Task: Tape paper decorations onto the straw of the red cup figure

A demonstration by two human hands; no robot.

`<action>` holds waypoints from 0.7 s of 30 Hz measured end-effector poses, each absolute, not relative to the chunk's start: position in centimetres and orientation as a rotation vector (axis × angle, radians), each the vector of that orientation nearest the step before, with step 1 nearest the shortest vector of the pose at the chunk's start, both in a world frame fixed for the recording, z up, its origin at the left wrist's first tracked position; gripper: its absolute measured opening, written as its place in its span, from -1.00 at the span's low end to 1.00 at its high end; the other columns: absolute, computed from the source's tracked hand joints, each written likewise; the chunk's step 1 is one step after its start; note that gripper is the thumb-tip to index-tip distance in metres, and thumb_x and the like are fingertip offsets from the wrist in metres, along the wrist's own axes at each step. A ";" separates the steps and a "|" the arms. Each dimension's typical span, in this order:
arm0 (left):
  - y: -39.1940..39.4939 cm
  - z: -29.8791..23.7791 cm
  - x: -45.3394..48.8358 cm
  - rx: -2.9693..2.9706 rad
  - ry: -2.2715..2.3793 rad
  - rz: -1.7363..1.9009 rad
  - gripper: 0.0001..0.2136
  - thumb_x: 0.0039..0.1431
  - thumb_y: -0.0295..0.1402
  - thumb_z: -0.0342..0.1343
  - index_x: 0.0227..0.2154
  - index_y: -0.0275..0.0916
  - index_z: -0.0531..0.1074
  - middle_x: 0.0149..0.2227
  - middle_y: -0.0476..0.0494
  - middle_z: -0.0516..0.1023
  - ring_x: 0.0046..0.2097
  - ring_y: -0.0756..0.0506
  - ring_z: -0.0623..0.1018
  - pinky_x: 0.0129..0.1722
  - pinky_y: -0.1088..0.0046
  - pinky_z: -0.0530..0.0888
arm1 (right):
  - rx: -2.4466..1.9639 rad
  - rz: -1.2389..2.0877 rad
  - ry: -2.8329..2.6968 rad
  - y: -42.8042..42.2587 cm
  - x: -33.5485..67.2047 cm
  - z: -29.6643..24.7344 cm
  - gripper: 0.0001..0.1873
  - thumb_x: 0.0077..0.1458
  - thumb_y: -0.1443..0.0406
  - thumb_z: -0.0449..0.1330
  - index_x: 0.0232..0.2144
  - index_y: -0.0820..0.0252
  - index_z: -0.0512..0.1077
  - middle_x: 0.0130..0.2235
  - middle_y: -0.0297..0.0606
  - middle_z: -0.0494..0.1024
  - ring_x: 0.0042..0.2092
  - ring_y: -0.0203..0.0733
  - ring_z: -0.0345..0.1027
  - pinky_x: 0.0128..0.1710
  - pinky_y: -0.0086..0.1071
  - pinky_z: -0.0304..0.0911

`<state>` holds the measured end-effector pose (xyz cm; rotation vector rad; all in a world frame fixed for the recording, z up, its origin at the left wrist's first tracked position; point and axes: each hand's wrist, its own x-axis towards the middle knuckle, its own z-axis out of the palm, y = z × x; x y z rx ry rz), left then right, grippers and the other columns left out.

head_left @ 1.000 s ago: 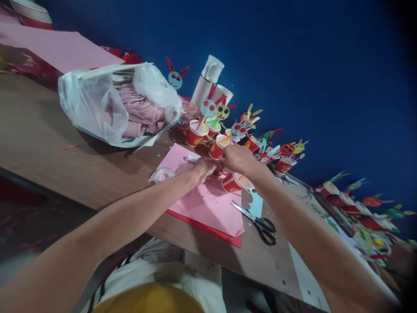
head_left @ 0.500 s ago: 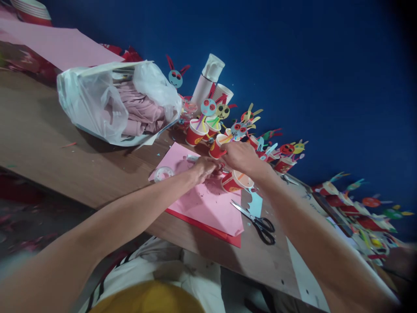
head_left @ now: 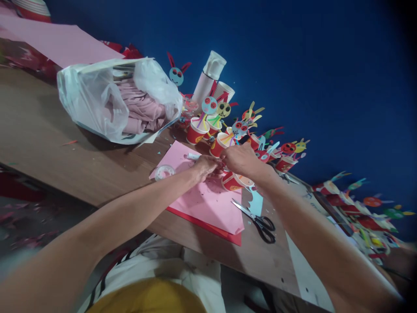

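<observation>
Above the pink paper sheet (head_left: 208, 204), my two hands meet with fingers closed. My left hand (head_left: 206, 167) pinches a small red piece, mostly covered by the fingers. My right hand (head_left: 240, 158) is curled against the left fingertips; a dark end shows above its knuckles, and what it grips is hidden. Just below the hands a red-and-white paper cup (head_left: 232, 181) leans on the sheet. A tape roll (head_left: 164, 172) and a small white item (head_left: 192, 156) lie left of my hands. Black-handled scissors (head_left: 260, 224) rest with blades apart at the sheet's right edge.
Several cups with paper animal heads (head_left: 197, 130) stand behind my hands, before a blue wall. A plastic bag (head_left: 120, 104) of pink pieces sits left. A white bottle (head_left: 208, 76) stands behind the cups. A light-blue paper scrap (head_left: 256, 202) lies by the scissors. More decorated cups (head_left: 327, 188) stand far right.
My right hand has turned slightly and closed in on the left fingertips. A dark end now shows above its knuckles. The left hand has barely moved.
</observation>
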<state>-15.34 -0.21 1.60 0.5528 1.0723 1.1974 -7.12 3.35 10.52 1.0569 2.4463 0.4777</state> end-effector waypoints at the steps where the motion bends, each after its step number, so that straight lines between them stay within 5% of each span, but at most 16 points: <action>1: -0.2 1.6 -15.3 0.554 1.074 1.196 -0.90 0.13 -0.55 0.06 -0.48 -0.34 0.40 -0.63 0.04 0.37 -0.58 0.07 0.37 -0.52 0.51 0.42 | 1.053 0.476 2.442 3.3 -7.1 10.5 -0.72 -0.02 0.44 0.04 -0.30 0.17 0.49 -0.25 -0.12 0.56 -0.19 -0.02 0.41 -0.37 -0.34 0.02; 21: 0.1 0.7 -15.2 0.646 1.051 1.150 -0.82 0.22 -0.31 0.03 -0.26 -0.33 0.41 -0.32 -0.08 0.48 -0.41 0.04 0.48 -0.43 0.48 0.47 | 1.015 0.489 2.422 3.2 -6.9 10.2 -0.78 0.04 0.35 0.04 -0.45 0.24 0.49 -0.35 -0.09 0.56 -0.27 -0.03 0.41 -0.42 -0.34 -0.03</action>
